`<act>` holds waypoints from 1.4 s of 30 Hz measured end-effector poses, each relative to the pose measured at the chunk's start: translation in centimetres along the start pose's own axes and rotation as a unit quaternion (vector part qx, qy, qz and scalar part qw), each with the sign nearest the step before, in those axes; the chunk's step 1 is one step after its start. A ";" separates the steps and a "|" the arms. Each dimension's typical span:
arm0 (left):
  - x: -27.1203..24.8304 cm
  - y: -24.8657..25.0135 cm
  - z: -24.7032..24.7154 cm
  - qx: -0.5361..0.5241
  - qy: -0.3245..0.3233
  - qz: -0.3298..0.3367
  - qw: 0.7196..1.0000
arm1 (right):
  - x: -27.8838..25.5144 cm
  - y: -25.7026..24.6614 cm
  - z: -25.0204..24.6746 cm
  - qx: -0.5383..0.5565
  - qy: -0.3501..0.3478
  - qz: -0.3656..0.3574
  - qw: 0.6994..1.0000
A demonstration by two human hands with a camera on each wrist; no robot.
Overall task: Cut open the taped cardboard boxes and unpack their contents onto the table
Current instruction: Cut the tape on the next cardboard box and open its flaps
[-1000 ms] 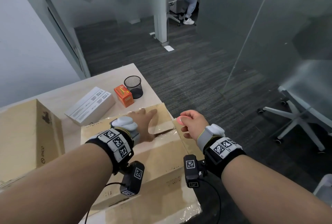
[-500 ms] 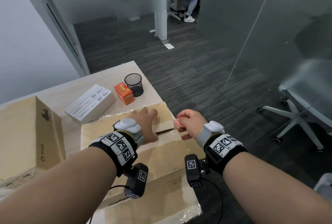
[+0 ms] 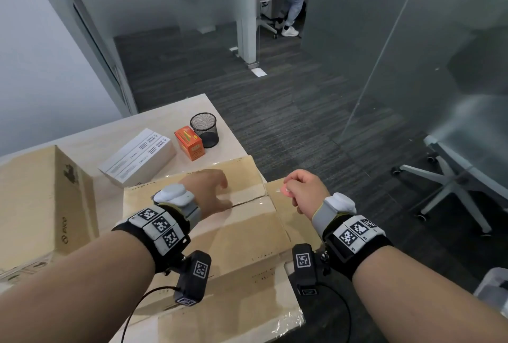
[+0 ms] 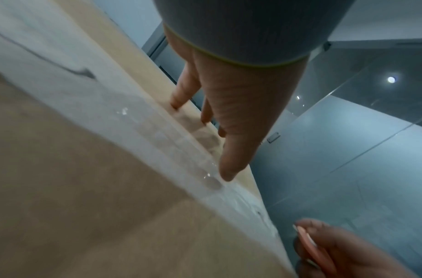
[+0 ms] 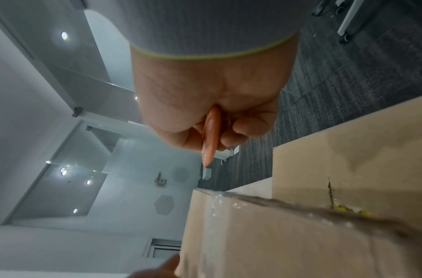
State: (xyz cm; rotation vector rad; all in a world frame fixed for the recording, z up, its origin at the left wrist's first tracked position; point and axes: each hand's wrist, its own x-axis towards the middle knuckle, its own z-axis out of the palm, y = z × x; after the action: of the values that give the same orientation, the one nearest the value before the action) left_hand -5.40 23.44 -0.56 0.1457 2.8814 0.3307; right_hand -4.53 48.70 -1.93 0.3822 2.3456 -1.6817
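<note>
The person is working on the taped cardboard box [image 3: 220,235] lying at the near edge of the surface [image 3: 82,142], with a second box [image 3: 35,199] standing just to its left. The left hand [image 3: 209,191] is lying released, fingers spread and pressing on the far flap beside the centre seam [image 3: 247,201]. The right hand [image 3: 305,191] is hovering just off the box's right end, its grip pinching a small pink cutter [image 5: 211,135], tip pointing away from the palm. To do this step well, the blade probably should be entering the clear tape at the seam's right end, running shallow so the contents are spared, while the left fingers are staying clear of the cutting line. Writing on the white carton [image 3: 137,158] and orange packet [image 3: 189,142] near the mesh cup [image 3: 204,129] is too small to read; the second box's side logo is unclear.
</note>
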 end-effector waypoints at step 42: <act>-16.4 -20.3 1.2 -0.610 0.005 -0.173 0.774 | -12.3 -5.8 23.3 -0.440 -0.148 -0.165 0.871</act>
State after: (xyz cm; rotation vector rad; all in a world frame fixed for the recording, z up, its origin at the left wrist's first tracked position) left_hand 9.31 1.97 -2.82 -0.5918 2.0340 1.9334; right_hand 5.87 23.91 -0.03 -0.4336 2.6923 -0.5252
